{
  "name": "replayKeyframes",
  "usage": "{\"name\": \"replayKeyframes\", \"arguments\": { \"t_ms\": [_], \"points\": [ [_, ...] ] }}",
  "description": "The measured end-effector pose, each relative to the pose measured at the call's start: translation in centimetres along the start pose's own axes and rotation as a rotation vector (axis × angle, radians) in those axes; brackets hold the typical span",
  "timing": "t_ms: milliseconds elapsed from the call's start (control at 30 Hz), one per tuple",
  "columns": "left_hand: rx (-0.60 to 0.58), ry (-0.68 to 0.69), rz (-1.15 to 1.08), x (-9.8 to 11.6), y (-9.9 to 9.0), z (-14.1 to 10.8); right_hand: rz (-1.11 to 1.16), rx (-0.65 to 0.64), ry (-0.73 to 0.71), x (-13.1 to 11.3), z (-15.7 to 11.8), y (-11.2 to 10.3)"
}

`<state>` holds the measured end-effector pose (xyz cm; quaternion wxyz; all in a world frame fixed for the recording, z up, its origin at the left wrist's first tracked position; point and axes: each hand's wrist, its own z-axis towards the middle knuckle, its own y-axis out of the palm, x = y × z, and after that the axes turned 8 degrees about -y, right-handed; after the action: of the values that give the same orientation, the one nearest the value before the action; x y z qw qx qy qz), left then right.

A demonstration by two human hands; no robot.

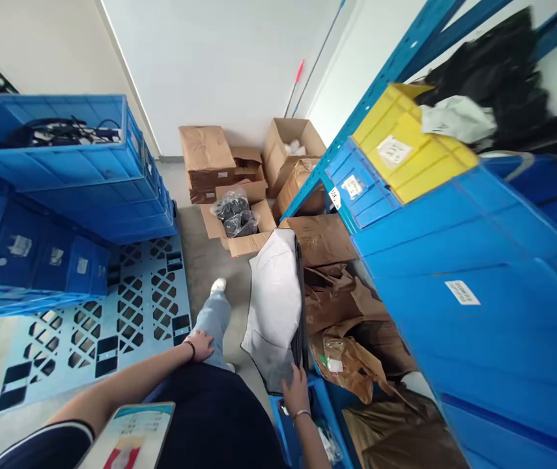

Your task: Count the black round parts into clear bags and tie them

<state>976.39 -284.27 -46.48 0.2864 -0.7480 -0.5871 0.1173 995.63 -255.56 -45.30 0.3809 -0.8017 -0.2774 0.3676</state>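
Observation:
My left hand (200, 345) rests on my thigh, on the light blue jeans (214, 322), with its fingers apart and nothing in them. A dark beaded band is on that wrist. My right hand (296, 389) touches the lower end of a long grey-white fabric piece (274, 286) with a dark zipped edge. Its fingers are spread over the edge, and no grip on the fabric shows. Under that hand is a blue bin (324, 407) holding plastic-wrapped items.
Blue crates (53, 172) stand stacked on a light blue pallet (97, 326) at left. Ahead is an open carton (258, 241) with bagged dark items. Brown paper packages (327, 241) lie under the shelf at right, below large blue bins (493, 260) and a yellow bin (410, 143).

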Motion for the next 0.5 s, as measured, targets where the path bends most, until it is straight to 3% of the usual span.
{"name": "replayKeyframes", "arguments": {
  "t_ms": [67, 133, 267, 400, 500],
  "points": [
    [-0.023, -0.024, 0.004, 0.7, -1.1, 2.4, -0.011, 0.013, 0.01, -0.7, 2.2, -0.6],
    [-0.042, -0.024, 0.024, 1.0, -3.4, 5.2, -0.019, 0.039, 0.028, -1.4, 4.6, -1.2],
    [-0.077, 0.057, 0.086, -0.7, -10.7, 11.0, -0.031, 0.09, 0.111, -4.5, 10.8, -2.9],
    [-0.118, 0.166, 0.14, -3.8, -18.0, 15.3, -0.046, 0.101, 0.22, -10.0, 19.9, -6.0],
    [-0.162, 0.211, 0.185, -5.3, -21.6, 17.4, -0.043, 0.095, 0.222, -13.5, 27.2, -8.3]
  ]
}}
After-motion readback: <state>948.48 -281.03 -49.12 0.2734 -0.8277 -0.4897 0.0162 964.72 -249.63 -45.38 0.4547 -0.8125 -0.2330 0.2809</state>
